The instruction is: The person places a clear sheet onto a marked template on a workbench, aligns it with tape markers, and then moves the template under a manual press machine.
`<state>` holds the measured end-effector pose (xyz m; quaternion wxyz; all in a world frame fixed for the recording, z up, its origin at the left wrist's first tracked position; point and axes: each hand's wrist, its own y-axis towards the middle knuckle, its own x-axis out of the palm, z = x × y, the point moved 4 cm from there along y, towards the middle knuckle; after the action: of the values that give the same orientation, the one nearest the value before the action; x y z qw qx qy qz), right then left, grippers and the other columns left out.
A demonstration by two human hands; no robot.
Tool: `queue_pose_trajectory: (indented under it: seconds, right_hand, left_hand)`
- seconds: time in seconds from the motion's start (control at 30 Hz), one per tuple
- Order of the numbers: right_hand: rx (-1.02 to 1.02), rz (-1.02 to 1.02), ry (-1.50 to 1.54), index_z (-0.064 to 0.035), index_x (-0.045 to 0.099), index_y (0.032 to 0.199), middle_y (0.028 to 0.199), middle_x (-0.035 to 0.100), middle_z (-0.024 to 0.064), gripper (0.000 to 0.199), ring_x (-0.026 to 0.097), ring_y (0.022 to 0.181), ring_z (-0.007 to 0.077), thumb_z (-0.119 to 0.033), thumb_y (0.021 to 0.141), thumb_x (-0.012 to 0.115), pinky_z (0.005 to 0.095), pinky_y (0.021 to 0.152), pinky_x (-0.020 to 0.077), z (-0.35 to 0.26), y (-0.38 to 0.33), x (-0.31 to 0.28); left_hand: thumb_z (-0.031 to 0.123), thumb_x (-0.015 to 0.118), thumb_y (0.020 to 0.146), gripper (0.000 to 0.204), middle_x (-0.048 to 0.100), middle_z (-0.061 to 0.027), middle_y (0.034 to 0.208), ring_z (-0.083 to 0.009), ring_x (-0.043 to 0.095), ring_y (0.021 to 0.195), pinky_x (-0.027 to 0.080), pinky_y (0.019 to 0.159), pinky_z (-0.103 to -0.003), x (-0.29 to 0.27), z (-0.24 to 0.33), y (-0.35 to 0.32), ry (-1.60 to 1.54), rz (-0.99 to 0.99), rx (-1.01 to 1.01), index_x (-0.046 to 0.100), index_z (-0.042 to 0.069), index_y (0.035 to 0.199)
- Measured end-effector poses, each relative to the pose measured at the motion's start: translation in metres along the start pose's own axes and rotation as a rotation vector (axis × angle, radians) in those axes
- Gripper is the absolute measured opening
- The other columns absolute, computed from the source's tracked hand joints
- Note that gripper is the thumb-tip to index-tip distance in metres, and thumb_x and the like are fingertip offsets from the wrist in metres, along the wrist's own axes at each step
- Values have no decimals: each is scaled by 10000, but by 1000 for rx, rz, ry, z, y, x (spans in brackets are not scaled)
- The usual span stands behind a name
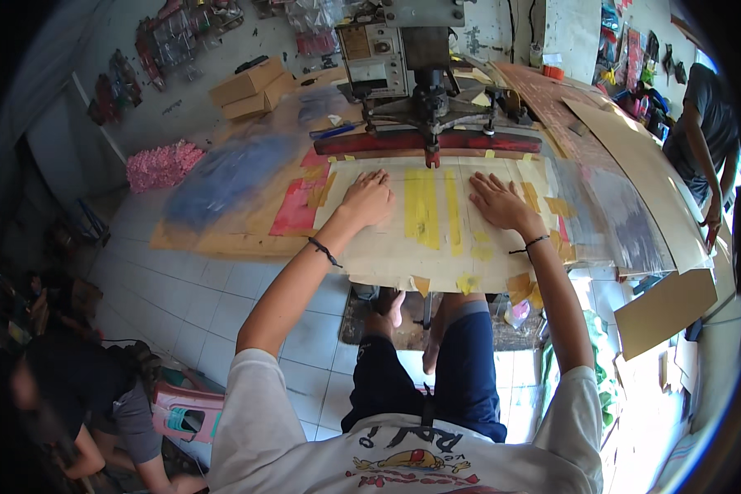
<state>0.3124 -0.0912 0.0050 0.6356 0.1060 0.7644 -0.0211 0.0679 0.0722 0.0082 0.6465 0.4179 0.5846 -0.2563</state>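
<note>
My left hand [370, 199] lies flat on the left part of a large beige sheet [362, 257], fingers stretched toward the machine. On the sheet's right part my right hand [505, 203] rests palm down with its fingers spread. Neither hand holds anything. Yellow tape strips [421, 210] run along the sheet between the hands, and more tape pieces patch its edges. Just beyond my fingertips, a press machine [431, 103] carries a long dark-red bar [346, 145] across the sheet's far edge. Whether the bar touches the sheet, I cannot tell.
Blue clear plastic [230, 177] covers the table's left side, near pink packing shreds [163, 167]. Cardboard boxes [252, 86] stand behind. A large cardboard sheet [626, 156] lies at right, beside a standing person [704, 132]. Another person [90, 403] crouches at lower left.
</note>
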Motion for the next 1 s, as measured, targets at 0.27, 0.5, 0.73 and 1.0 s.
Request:
queue_pose_trajectory:
  seconds: [0.27,0.5,0.73,1.0]
  right_hand:
    - [-13,15,54,-138,396,1511,1609,313,42,582,251,1496,273,-482,1043,352,689,1167,106,1,23,-12]
    - [10,131,128,-98,478,1451,1575,373,77,581,293,1475,286,-491,1030,400,675,1171,116,2,20,-11]
    - [-1,149,110,-86,484,1444,1556,404,83,592,299,1471,281,-499,1027,406,654,1182,116,-2,18,-14]
    - [-88,235,200,-65,517,1413,1549,401,143,560,366,1429,315,-461,1027,432,532,1191,206,20,12,-13]
  left_hand:
    - [251,386,967,552,445,-255,1482,-348,419,1392,301,1180,-453,1,-12,15,-68,49,-23,462,-97,1388]
    - [283,403,975,584,410,-241,1515,-332,364,1433,249,1204,-440,1,-22,13,-114,61,-98,429,-90,1424]
    - [364,414,986,627,419,-215,1520,-300,369,1435,237,1208,-424,-3,-21,13,-112,29,-155,447,-90,1418]
    - [266,521,978,422,599,-213,1339,-357,557,1259,315,1175,-438,-37,-9,12,-196,159,-45,626,-25,1265]
